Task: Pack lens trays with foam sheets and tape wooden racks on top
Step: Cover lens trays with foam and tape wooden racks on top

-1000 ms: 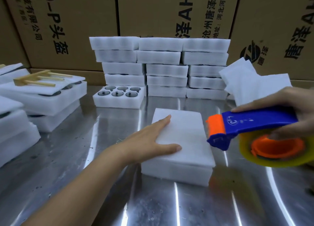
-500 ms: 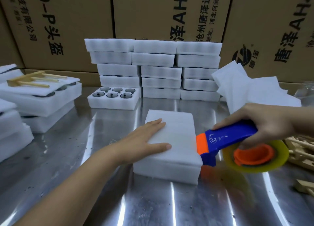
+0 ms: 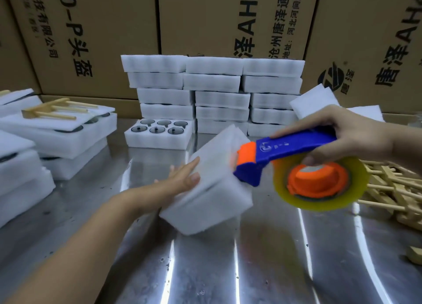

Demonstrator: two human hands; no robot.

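A white foam lens tray covered with a foam sheet (image 3: 210, 198) sits tilted and turned at the middle of the steel table, blurred by motion. My left hand (image 3: 180, 182) lies with straight fingers against its left side. My right hand (image 3: 349, 134) grips a blue and orange tape dispenser (image 3: 294, 157) with a yellowish tape roll. The dispenser's orange nose touches the tray's right top edge. An uncovered tray with several dark lenses (image 3: 158, 133) stands behind. A wooden rack (image 3: 52, 110) lies on a covered tray (image 3: 68, 134) at the left.
Stacks of covered foam trays (image 3: 214, 96) line the back, with cardboard boxes (image 3: 96, 36) behind them. Loose foam sheets (image 3: 315, 102) lie at the back right. A pile of wooden racks (image 3: 392, 189) is at the right. More foam trays (image 3: 18, 178) stack at the far left.
The covered tray has been lifted at one side and turned; earlier it lay flat under my left palm. The tape dispenser has come left onto the tray's right edge.
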